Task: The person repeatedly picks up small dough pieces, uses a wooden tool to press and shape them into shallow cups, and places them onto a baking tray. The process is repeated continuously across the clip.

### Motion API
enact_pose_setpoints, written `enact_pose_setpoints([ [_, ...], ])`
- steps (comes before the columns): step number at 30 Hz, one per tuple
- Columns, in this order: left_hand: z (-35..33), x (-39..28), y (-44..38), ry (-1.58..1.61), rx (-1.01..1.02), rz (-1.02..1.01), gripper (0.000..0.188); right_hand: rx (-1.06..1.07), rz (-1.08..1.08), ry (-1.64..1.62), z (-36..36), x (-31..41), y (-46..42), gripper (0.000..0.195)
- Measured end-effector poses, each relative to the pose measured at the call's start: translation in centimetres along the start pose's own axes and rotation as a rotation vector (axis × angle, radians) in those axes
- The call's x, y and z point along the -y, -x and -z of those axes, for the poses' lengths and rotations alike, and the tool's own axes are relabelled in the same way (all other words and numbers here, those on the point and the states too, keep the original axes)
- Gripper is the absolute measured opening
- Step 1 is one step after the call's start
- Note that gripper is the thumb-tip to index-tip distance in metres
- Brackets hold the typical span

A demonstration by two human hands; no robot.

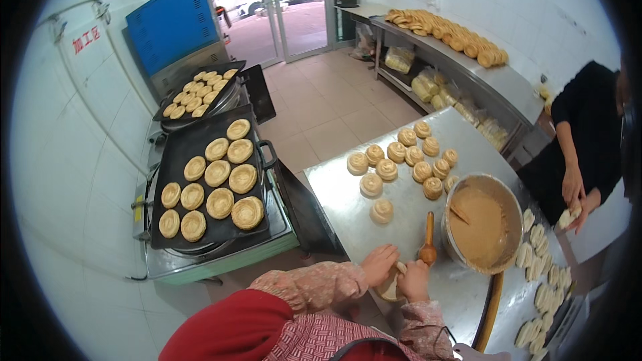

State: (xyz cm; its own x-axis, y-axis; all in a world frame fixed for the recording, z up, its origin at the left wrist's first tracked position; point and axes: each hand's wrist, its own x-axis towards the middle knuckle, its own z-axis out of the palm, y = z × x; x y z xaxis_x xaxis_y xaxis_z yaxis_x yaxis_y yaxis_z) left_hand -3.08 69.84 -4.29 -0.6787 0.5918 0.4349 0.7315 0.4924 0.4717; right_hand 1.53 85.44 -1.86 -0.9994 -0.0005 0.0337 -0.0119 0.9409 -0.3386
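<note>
At the near edge of the steel table (335,205), my left hand (380,264) and my right hand (415,281) are both on a round, flattened piece of dough (390,291). My fingers grip its upper rim, and my hands partly cover it. Just beyond my right hand lies a wooden tool with a rounded head and a handle (428,250). To its right stands a large metal bowl (516,210) of brown paste (479,230), with a wooden stick (459,214) in it. Several coiled dough balls (386,169) sit further up the table.
Left are two black griddle pans with round breads, one near (178,160), one far (170,103). A wooden rod (490,311) lies below the bowl; dough pieces (544,296) line the right. A co-worker's hands (577,205) hold dough. Baked breads (446,32) cover a back shelf.
</note>
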Motion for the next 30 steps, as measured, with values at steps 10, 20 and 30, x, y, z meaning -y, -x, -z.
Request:
enact_pose_setpoints([
  [10, 6.7, 1.7, 2.4, 0.952, 0.422, 0.303, 0.034, 0.795, -0.219, -1.051, 7.4, 3.9, -1.1, 0.027],
  [20, 36.9, 19.3, 16.1, 0.962, 0.495, 0.622, 0.046, 1.461, 0.424, -0.763, -1.1, 37.1, -17.6, 0.028],
  [30, 54.4, 47.4, 16.8, -0.240, 0.016, 0.326, 0.027, 0.418, 0.977, -0.200, -11.3, 64.3, -38.2, 0.026],
])
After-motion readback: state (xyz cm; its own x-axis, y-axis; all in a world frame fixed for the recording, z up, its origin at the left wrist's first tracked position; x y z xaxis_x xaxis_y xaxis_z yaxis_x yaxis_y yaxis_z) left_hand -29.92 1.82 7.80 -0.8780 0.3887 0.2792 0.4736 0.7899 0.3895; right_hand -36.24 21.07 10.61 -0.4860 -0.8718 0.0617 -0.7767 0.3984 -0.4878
